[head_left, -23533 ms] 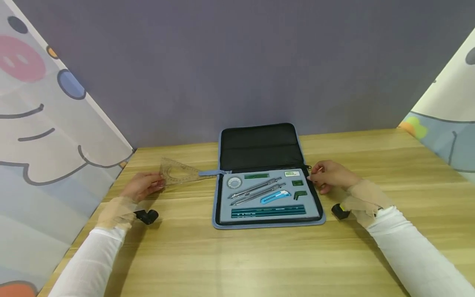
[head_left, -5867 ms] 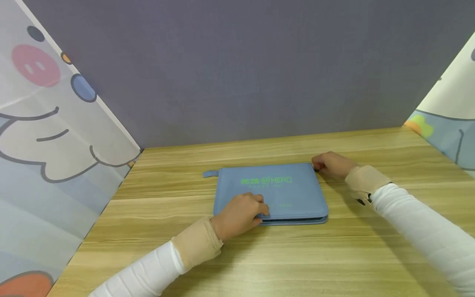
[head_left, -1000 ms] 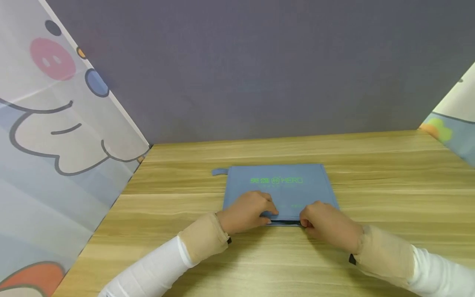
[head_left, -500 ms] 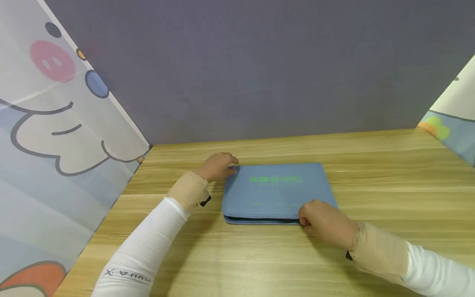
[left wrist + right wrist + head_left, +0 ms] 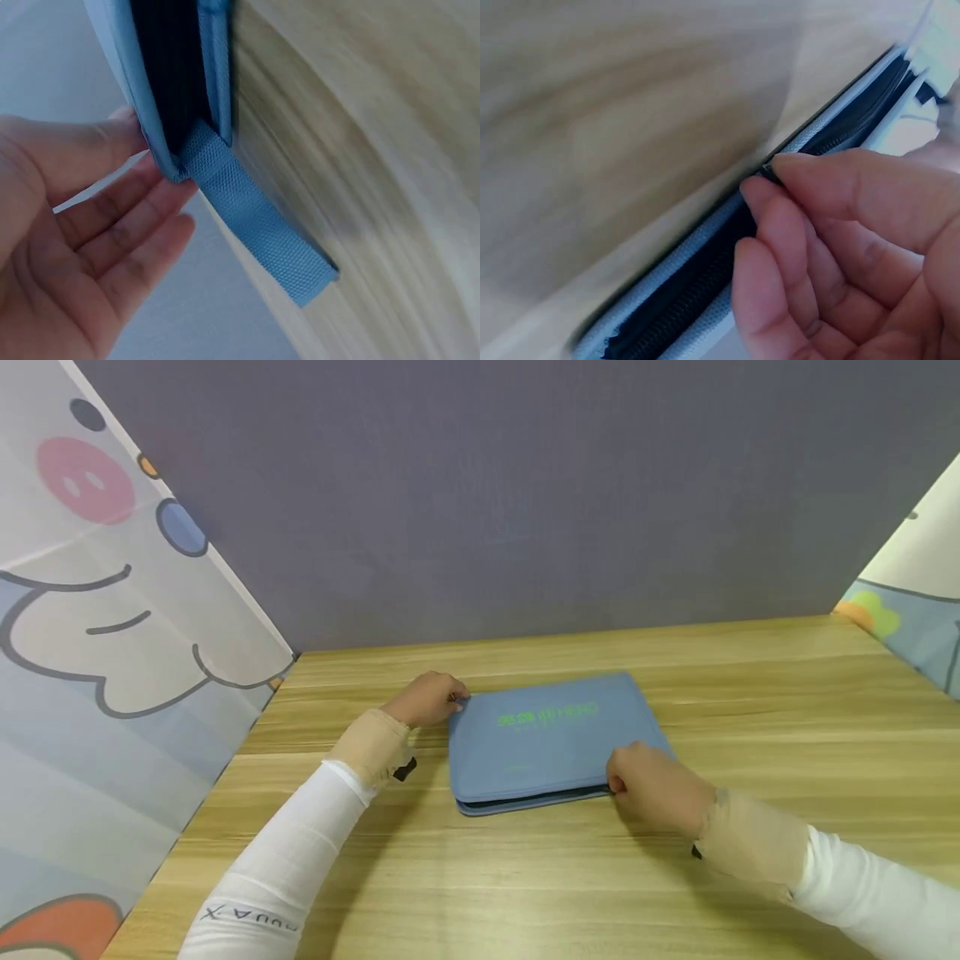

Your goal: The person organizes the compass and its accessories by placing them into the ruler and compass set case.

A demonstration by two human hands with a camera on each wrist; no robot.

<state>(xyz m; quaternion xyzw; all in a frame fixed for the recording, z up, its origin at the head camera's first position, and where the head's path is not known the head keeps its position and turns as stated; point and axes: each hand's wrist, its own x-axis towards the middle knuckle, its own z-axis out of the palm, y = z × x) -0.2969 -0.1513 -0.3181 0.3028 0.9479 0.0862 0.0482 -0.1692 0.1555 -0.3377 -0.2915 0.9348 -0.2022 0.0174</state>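
A blue zippered case (image 5: pixel 555 743) with green lettering lies with its cover down on the table. At its back left corner, my left hand (image 5: pixel 431 700) pinches the cover's corner between thumb and fingers, as the left wrist view shows. Beside those fingers a blue fabric tab (image 5: pixel 262 225) sticks out. My right hand (image 5: pixel 660 789) is at the front edge, where thumb and forefinger pinch a small dark zipper pull (image 5: pixel 768 172), mostly hidden by the fingertips. A dark gap with black zipper tape (image 5: pixel 682 300) shows along the case's edge. The contents are hidden.
The wood-grain table (image 5: pixel 480 893) extends around the case. A grey panel (image 5: pixel 495 502) rises behind the table, and cartoon-printed sheets (image 5: pixel 97 610) stand at both sides.
Earlier the case lay open with drawing tools, a clear set square in my left hand. Since then it was folded over; my left hand went from front edge to back left corner. The case has turned slightly.
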